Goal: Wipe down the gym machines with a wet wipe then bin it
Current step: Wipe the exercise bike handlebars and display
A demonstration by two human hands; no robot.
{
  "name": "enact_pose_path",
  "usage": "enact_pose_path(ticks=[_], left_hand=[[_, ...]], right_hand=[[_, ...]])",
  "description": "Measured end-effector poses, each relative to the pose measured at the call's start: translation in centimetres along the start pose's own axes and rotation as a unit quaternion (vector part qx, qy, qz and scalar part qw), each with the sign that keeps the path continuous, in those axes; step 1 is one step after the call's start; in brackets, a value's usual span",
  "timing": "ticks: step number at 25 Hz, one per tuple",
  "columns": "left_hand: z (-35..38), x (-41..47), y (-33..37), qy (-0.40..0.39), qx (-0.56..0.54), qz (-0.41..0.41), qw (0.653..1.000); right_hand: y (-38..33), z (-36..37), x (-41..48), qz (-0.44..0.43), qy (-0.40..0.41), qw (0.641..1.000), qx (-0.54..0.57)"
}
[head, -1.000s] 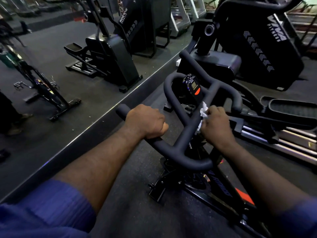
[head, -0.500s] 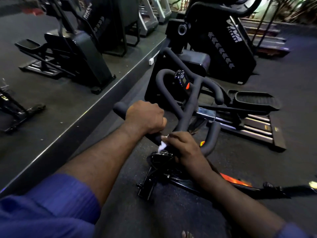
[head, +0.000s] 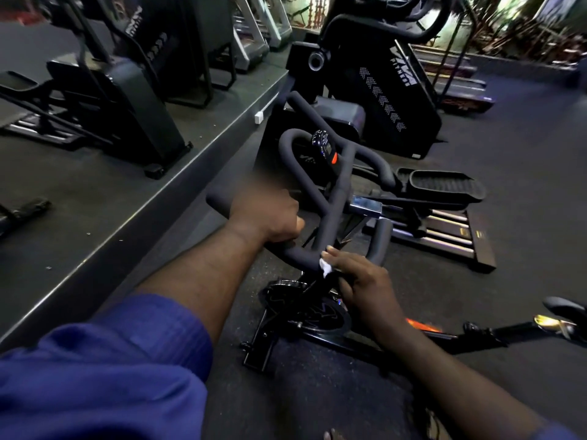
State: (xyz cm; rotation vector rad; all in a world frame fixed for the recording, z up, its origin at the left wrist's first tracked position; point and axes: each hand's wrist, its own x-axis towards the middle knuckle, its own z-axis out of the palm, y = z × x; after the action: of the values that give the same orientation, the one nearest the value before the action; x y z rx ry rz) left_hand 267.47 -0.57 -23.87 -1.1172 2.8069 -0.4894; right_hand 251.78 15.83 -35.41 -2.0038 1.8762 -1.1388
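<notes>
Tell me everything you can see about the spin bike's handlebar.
The handlebar is matte black, seemingly padded tubing: a central bar, looped front horns and side grips curving outward. A console with an orange button sits near its front. The left hand grips its left side; the right hand presses a white wet wipe against the near crossbar.

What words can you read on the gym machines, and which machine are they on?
"VIVA", big white letters turned sideways, with what seems to read "FITNESS" smaller beside it: on the side of the black stair machine.
White logo on the left machine up on the platform: too blurred to read.
Small white logo on the black panel: too small to read.
Screen on the bike console: no numbers can be read.
</notes>
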Motion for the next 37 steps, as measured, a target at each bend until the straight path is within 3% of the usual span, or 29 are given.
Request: enact_pose_path(ticks=[3, 6, 8, 12, 16, 20, 25, 27, 30, 31, 32, 34, 35, 36, 37], left_hand=[[0.2, -0.5, 0.0, -0.003, 0.004, 0.016, 1.0], [0.7, -0.8, 2.2, -0.007, -0.053, 0.0, 0.999], [1.5, -0.5, 5.1, -0.002, -0.109, -0.041, 0.993], [2.8, 0.3, 7.4, 0.027, -0.037, -0.068, 0.997], [2.7, 0.5, 7.4, -0.001, -0.016, -0.084, 0.996], [3.2, 0.9, 7.6, -0.015, -0.012, -0.099, 0.995], [3.0, 0.9, 8.0, -0.004, 0.016, -0.12, 0.993], [2.8, 0.7, 8.2, -0.009, 0.017, -0.125, 0.992], [2.6, 0.9, 8.2, -0.013, 0.013, -0.136, 0.991], [2.6, 0.9, 8.2, -0.011, 0.014, -0.137, 0.99], [2.6, 0.8, 8.2, -0.006, 0.016, -0.138, 0.99], [2.6, 0.8, 8.3, -0.004, 0.02, -0.14, 0.99], [2.6, 0.8, 8.3, -0.004, 0.02, -0.141, 0.99], [2.6, 0.8, 8.2, -0.001, 0.015, -0.142, 0.99], [2.6, 0.7, 8.1, -0.001, 0.009, -0.14, 0.99]], right_hand=[[2.7, -5.7, -0.5, -0.108, -0.094, 0.987, -0.068], [5.1, -8.2, 2.0, -0.037, -0.026, 0.994, -0.101], [5.1, -6.4, 1.4, -0.031, -0.061, 0.995, -0.078], [8.9, -6.4, -0.2, -0.163, -0.107, 0.979, -0.055], [11.1, -6.8, 2.6, -0.069, -0.043, 0.996, -0.031], [12.0, -6.5, 1.4, -0.243, -0.102, 0.964, -0.022], [13.6, -6.9, 5.8, -0.074, -0.008, 0.996, 0.057], [12.4, -6.3, 5.9, -0.033, -0.017, 0.998, 0.058], [12.4, -6.5, 8.7, 0.105, -0.095, 0.988, 0.063], [12.5, -6.3, 9.5, 0.175, -0.107, 0.972, 0.111], [12.3, -6.3, 10.1, 0.265, -0.096, 0.933, 0.224], [11.5, -6.0, 10.1, 0.411, -0.007, 0.782, 0.469], [10.9, -5.5, 9.4, 0.445, 0.041, 0.733, 0.513], [10.4, -4.8, 8.6, 0.435, 0.081, 0.752, 0.487], [10.3, -3.9, 7.5, 0.394, 0.113, 0.82, 0.399]])
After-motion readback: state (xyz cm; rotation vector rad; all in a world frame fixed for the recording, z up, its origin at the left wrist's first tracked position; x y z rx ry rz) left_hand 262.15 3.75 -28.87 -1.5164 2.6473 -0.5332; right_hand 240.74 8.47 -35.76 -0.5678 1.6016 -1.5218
